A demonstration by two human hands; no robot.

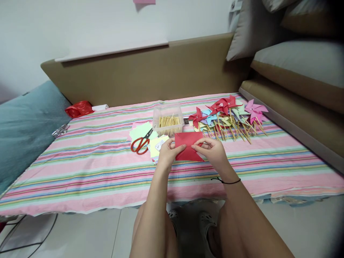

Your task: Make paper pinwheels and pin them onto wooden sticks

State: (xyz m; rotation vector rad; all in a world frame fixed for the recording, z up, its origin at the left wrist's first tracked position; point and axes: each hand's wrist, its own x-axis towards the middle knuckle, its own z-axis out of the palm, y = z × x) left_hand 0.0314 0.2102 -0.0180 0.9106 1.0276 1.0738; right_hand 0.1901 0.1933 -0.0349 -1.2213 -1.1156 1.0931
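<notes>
A square of red paper (pixel 188 138) is held up between both hands, with slits running in from its corners. My left hand (pixel 168 152) pinches its left side, thumb on top. On the right side my right hand (pixel 212 148) pinches the sheet, its thumb and fingertips near the middle. Just left of my left hand lie pale yellow paper sheets (pixel 153 147) with a small white packet (pixel 160 143) on them. Red-handled scissors (pixel 141 142) rest on light green paper (pixel 143 129). Behind the red sheet stands a clear plastic box (pixel 168 109) of thin wooden sticks (pixel 169 122).
Finished paper pinwheels (pixel 228 114) on sticks lie piled at the right. A red plastic bag (pixel 80 108) and a metal item (pixel 60 131) sit at the left. Striped cloth (pixel 94 157) covers the seat; cushions (pixel 301 64) stack at the right.
</notes>
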